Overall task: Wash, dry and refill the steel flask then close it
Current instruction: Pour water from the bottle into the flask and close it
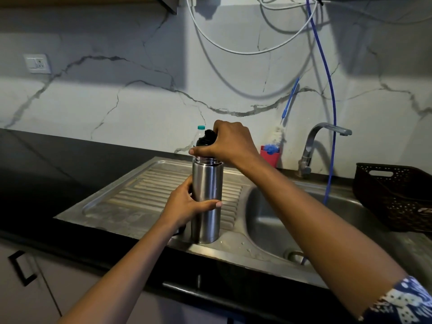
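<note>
The steel flask (207, 183) stands on the draining board (140, 190), left of the basin (280, 218); left hand (189, 206) wraps its body, right hand (226, 143) clamps the black cap (207, 137). Seating unclear: a crooked twist could cross-thread.

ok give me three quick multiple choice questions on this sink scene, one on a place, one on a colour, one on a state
1. Where does the steel flask stand?
A) in the sink basin
B) on the ribbed drainboard
C) in the dark basket

2. What colour is the flask's lid?
A) red
B) white
C) black

3. What is the left hand doing?
A) gripping the flask's body
B) hanging free
C) turning the tap

Answers:
1 B, its base sits upright on the drainboard.
2 C, the lid shows black under the right hand that holds it.
3 A, its fingers curl round the steel body.
</note>
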Tool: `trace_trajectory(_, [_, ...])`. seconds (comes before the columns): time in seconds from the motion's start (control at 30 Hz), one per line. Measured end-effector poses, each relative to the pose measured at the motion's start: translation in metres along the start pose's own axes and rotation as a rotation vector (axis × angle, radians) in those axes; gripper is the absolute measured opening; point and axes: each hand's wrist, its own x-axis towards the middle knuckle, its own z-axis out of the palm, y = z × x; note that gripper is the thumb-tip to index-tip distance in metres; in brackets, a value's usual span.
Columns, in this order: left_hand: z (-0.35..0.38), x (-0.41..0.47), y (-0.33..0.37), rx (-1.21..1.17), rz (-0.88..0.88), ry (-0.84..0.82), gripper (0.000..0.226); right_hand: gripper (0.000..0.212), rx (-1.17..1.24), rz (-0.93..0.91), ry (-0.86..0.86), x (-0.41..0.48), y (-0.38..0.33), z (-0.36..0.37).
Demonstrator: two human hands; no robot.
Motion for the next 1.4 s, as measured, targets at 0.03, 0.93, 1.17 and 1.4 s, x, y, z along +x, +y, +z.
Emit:
trace_trajectory(0.03, [-0.001,0.0,-0.001,-0.005,-0.005,-0.009,0.089,0.059,0.032,-0.026,-0.039,0.001,0.003,-0.003])
trace_trajectory(0.93, [-0.002,0.002,-0.008,-0.077,0.001,-0.031,0.073,0.049,0.158,-0.189,-0.576,0.039,0.007,-0.042])
trace_trajectory(1.17, [-0.003,0.002,-0.01,-0.057,0.004,-0.022,0.08,0.05,-0.225,-0.101,-0.278,0.021,-0.022,-0.026])
trace_trajectory(1.4, [-0.006,0.004,-0.012,-0.078,0.006,-0.064,0.078,0.066,0.562,-0.118,-0.815,0.031,0.028,-0.028])
